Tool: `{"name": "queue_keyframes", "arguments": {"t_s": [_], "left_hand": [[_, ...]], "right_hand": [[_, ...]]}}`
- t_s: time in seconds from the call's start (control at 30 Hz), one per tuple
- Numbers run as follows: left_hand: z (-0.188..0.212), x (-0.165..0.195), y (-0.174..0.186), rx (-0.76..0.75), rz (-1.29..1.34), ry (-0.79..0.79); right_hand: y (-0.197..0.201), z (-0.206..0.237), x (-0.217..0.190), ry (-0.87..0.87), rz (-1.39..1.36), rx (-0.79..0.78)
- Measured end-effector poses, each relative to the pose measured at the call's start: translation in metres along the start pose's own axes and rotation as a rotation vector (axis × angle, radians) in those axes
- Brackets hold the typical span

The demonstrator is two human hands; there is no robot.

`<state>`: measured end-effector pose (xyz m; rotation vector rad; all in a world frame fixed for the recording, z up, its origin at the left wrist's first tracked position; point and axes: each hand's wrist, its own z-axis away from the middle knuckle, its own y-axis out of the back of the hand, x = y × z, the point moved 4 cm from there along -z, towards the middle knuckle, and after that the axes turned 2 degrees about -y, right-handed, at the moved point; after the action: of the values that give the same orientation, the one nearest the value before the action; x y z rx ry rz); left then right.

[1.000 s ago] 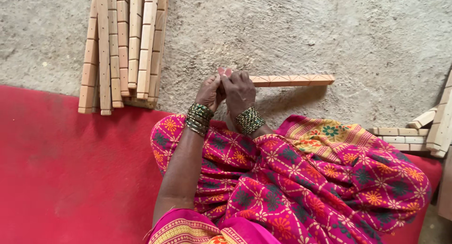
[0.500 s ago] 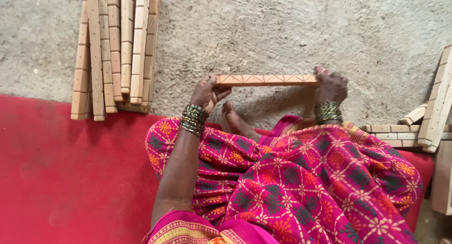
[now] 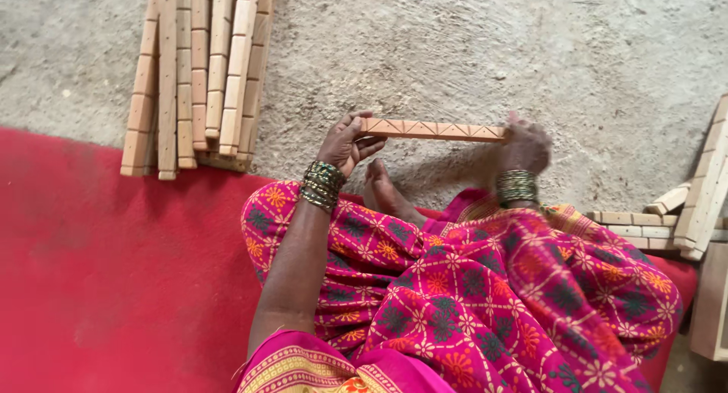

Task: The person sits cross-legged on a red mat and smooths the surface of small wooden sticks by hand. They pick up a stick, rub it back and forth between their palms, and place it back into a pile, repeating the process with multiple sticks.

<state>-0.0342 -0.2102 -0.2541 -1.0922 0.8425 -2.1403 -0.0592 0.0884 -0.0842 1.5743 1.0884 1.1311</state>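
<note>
Hands (image 3: pixel 345 143) gripping carved strip (image 3: pixel 432 130) ends

A floor-level woodcraft workspace, informal and home-like. The ground is rough bare concrete (image 3: pixel 470 51), with a red mat (image 3: pixel 91 287) spread over the near left part for sitting. A stack of notched wooden strips (image 3: pixel 197 74) lies at far left; more wooden strips (image 3: pixel 682 211) are piled at right. The work is done seated on the ground, with no bench.
</note>
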Motion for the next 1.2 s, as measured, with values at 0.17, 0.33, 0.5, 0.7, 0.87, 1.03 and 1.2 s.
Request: {"name": "queue_keyframes", "arguments": {"t_s": [0.17, 0.33, 0.5, 0.7, 0.87, 1.03, 1.2], "left_hand": [[-0.005, -0.009, 0.011, 0.034, 0.004, 0.026], [-0.016, -0.01, 0.023, -0.01, 0.098, -0.127], [-0.014, -0.01, 0.024, 0.026, 0.027, -0.131], [-0.008, -0.005, 0.016, -0.014, 0.043, -0.135], [-0.009, -0.003, 0.015, -0.006, 0.011, -0.098], [-0.009, -0.005, 0.017, 0.005, 0.001, -0.087], [-0.011, -0.008, 0.02, 0.028, 0.035, -0.068]], "right_hand": [[0.028, 0.033, -0.119, 0.255, -0.411, 0.116], [0.066, 0.062, -0.208, 0.459, -0.542, 0.162], [0.07, 0.054, -0.177, 0.526, -0.563, 0.196], [0.023, 0.005, -0.038, 0.166, -0.066, 0.102], [0.01, -0.01, 0.017, -0.201, 0.055, -0.018], [0.035, 0.018, -0.055, 0.152, -0.287, 0.186], [0.066, 0.053, -0.172, 0.496, -0.618, 0.038]]}}
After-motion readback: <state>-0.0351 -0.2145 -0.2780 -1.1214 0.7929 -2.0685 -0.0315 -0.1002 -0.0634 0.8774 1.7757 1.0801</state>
